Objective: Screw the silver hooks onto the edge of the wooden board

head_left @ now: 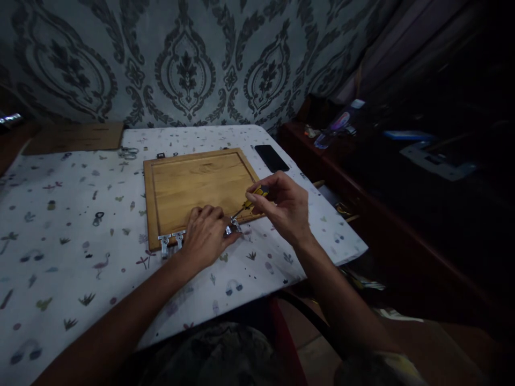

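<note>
The phone (pixel 272 158) lies right of the panel (pixel 193 187).

Wd panel (pixel 197 185) flat, metal hinges (pixel 164 245) at nr edge; yel/blk screwdriver (pixel 250 202) tilted, tip down.

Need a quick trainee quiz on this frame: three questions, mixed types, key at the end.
1. Multiple choice: what does the right hand hold? A) a bottle; B) a screwdriver; C) a phone.
2. True or false: the fingers of the left hand rest on the wooden panel.
3. Count: along the panel's near edge, how many metal fittings show to the left of the left hand in the image?

Key: 1. B. 2. True. 3. Two.
</note>
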`<state>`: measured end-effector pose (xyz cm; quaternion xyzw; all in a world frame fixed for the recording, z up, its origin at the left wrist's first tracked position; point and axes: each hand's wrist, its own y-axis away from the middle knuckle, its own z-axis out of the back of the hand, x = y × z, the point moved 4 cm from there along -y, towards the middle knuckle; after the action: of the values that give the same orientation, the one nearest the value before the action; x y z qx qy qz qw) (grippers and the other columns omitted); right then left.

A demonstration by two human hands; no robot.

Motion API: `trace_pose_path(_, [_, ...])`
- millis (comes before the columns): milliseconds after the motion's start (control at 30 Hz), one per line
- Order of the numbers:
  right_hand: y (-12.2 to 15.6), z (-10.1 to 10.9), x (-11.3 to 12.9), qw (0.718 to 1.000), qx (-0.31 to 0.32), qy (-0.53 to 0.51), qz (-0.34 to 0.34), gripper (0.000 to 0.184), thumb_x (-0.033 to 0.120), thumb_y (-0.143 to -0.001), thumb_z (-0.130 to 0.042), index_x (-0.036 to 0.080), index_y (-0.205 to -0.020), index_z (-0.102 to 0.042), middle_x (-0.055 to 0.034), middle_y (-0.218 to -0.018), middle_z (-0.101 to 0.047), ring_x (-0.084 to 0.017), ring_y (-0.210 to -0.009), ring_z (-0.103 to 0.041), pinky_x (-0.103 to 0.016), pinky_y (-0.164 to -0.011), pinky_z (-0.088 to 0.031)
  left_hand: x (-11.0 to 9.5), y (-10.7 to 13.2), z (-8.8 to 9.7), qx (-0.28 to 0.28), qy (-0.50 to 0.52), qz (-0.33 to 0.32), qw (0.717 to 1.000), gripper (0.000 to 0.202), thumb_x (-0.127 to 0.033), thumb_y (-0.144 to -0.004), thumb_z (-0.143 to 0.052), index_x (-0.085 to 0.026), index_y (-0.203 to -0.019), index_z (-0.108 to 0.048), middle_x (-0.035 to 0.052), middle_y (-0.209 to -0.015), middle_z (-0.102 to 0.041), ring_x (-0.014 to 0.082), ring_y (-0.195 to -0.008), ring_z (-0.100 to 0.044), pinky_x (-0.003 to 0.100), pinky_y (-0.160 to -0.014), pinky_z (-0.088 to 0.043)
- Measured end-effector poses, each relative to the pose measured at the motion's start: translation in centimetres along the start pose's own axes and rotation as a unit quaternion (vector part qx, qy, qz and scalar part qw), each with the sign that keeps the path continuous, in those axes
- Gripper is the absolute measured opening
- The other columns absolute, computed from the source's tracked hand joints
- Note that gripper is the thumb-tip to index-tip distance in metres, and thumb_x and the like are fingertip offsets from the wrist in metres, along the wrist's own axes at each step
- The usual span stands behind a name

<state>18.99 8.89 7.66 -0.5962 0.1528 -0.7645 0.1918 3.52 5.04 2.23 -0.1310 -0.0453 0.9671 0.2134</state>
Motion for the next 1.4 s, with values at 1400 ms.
trace_pose_path(1400, [0.3,0.8,0.6,0.998,-0.051,-0.020,0.007,0.033,0.050,-0.077,-0.079,0.022,-0.086,-0.063,0.0033,-0.074,-0.066,-0.007,-0.044,-0.060,-0.020,-0.041,-0.049,0.2,0.0,-0.3,-0.007,-0.003,-0.001,1.000,0.036,-0.051,-0.093,-0.060,-0.019,-0.103,-0.074,0.0066,-0.103,-0.069,0.0276,-0.105,-0.058,0.044,-0.090,-0.037])
